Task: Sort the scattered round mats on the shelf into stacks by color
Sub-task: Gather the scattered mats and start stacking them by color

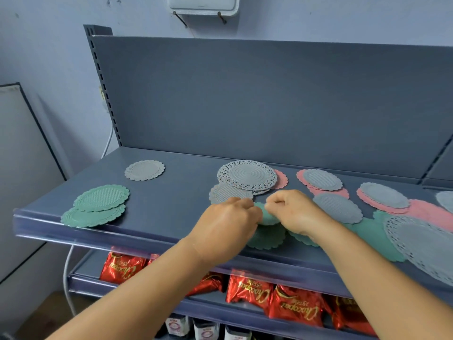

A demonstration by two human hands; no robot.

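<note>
Round scalloped mats in green, grey and pink lie scattered on the blue-grey shelf (171, 192). Two green mats (98, 204) overlap at the left front, with a lone grey mat (144, 170) behind them. At the middle, my left hand (228, 224) and my right hand (294, 212) both pinch a small green mat (268, 217) raised a little over another green mat (267, 236). Behind my hands a large grey lace mat (247, 176) tops a small pile, beside a grey mat (225, 193). Grey mats lie on pink ones (323, 182) to the right.
A large grey lace mat (426, 246) and green mats (375, 236) crowd the right front edge. The shelf's back panel (269, 99) rises behind. Red snack bags (250, 290) fill the shelf below. A white board (19, 168) leans at the left wall.
</note>
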